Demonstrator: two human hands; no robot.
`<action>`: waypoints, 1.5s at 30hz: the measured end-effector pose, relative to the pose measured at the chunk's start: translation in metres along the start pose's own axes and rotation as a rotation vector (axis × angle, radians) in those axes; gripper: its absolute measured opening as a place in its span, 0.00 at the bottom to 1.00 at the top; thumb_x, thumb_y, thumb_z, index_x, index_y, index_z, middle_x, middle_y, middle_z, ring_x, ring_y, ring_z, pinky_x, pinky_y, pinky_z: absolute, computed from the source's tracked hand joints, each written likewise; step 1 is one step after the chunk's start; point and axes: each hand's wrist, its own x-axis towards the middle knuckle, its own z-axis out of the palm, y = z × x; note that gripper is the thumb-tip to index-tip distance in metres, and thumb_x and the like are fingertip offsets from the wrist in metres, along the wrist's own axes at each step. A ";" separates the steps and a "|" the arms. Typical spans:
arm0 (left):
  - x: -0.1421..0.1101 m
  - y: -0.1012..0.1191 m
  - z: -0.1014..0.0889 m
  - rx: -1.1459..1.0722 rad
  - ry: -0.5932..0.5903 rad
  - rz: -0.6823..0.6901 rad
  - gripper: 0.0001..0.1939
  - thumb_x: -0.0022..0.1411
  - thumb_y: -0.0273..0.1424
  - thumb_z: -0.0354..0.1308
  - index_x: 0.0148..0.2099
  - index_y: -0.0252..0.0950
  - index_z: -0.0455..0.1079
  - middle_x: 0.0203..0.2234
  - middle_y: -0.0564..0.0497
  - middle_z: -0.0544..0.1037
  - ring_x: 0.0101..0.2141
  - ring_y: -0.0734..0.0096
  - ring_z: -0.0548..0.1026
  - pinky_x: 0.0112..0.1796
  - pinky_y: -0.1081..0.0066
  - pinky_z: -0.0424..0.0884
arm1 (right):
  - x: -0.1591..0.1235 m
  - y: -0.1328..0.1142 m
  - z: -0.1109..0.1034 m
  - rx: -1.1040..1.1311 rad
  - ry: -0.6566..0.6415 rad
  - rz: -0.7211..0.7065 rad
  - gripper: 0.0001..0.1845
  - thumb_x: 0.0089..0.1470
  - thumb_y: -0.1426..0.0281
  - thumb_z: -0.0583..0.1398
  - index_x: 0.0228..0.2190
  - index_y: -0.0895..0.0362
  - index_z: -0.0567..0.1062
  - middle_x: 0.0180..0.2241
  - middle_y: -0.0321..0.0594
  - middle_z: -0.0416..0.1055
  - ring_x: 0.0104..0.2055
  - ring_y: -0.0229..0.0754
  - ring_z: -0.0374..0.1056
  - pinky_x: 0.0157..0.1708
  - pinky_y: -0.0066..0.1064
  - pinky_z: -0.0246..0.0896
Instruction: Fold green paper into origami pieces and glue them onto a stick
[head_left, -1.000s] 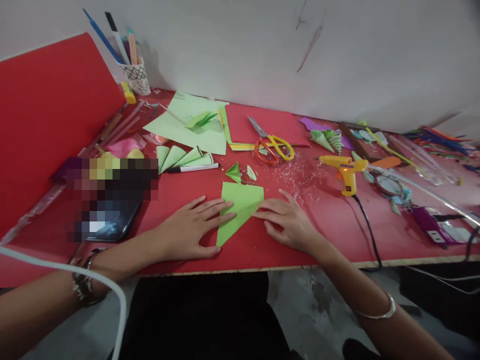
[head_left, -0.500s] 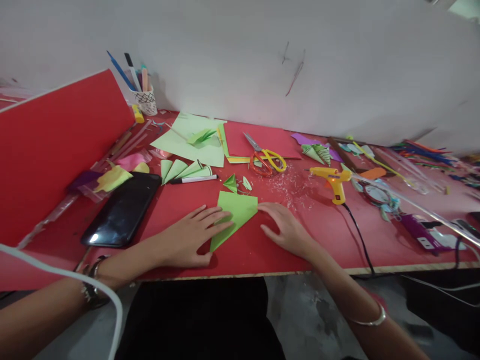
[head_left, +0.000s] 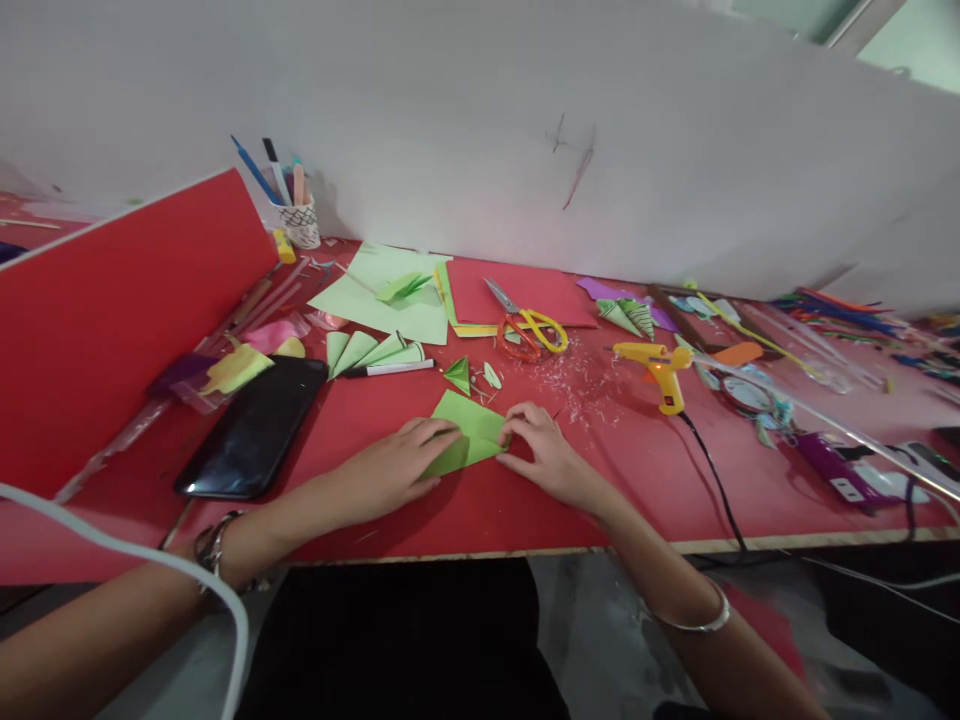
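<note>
A folded light-green sheet of paper [head_left: 472, 425] lies on the red table in front of me. My left hand [head_left: 394, 462] rests over its left side, fingers stretched out flat on it and thumb apart near the lower edge. At the right corner, my right hand [head_left: 547, 455] has its fingertips and thumb closed on the paper. Just beyond the sheet are a small folded green paper piece [head_left: 457, 375] and a pale leaf-shaped cutout [head_left: 491, 376].
Behind lie a marker [head_left: 394, 368], green paper cones [head_left: 367, 350] and scissors [head_left: 529, 325] on a red sheet [head_left: 480, 290]. A black phone [head_left: 255, 430] is at left. To the right sits a yellow glue gun [head_left: 660, 370] with a black cord [head_left: 709, 470].
The green paper has turned, and its lower point no longer reaches toward the table edge. My right fingers have closed on its right corner; my left hand has shifted slightly. The view has tilted.
</note>
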 end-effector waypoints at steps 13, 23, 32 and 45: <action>-0.001 0.017 -0.015 0.566 0.230 0.071 0.12 0.60 0.23 0.46 0.46 0.36 0.63 0.32 0.49 0.72 0.30 0.69 0.69 0.27 0.71 0.60 | -0.004 -0.040 -0.002 0.382 0.103 0.140 0.06 0.50 0.69 0.54 0.23 0.56 0.67 0.41 0.41 0.61 0.46 0.42 0.59 0.46 0.37 0.55; 0.003 -0.008 -0.017 0.477 0.359 0.053 0.09 0.59 0.22 0.44 0.38 0.38 0.64 0.34 0.52 0.70 0.25 0.74 0.68 0.23 0.75 0.59 | -0.006 -0.018 0.001 -0.004 0.003 -0.261 0.29 0.50 0.69 0.55 0.54 0.50 0.55 0.56 0.42 0.52 0.58 0.46 0.47 0.55 0.44 0.45; 0.004 -0.009 -0.018 0.445 0.315 0.085 0.09 0.59 0.22 0.44 0.39 0.35 0.64 0.35 0.48 0.70 0.28 0.72 0.69 0.24 0.75 0.63 | -0.009 -0.023 0.016 -0.407 0.392 -0.404 0.16 0.54 0.69 0.52 0.46 0.53 0.66 0.48 0.46 0.62 0.53 0.46 0.54 0.55 0.46 0.43; -0.010 -0.012 -0.004 0.164 0.053 0.290 0.18 0.56 0.21 0.49 0.48 0.40 0.64 0.47 0.48 0.68 0.46 0.66 0.66 0.49 0.62 0.60 | 0.000 -0.006 -0.021 0.058 -0.125 -0.182 0.20 0.53 0.67 0.54 0.48 0.52 0.63 0.46 0.42 0.63 0.48 0.41 0.60 0.47 0.36 0.57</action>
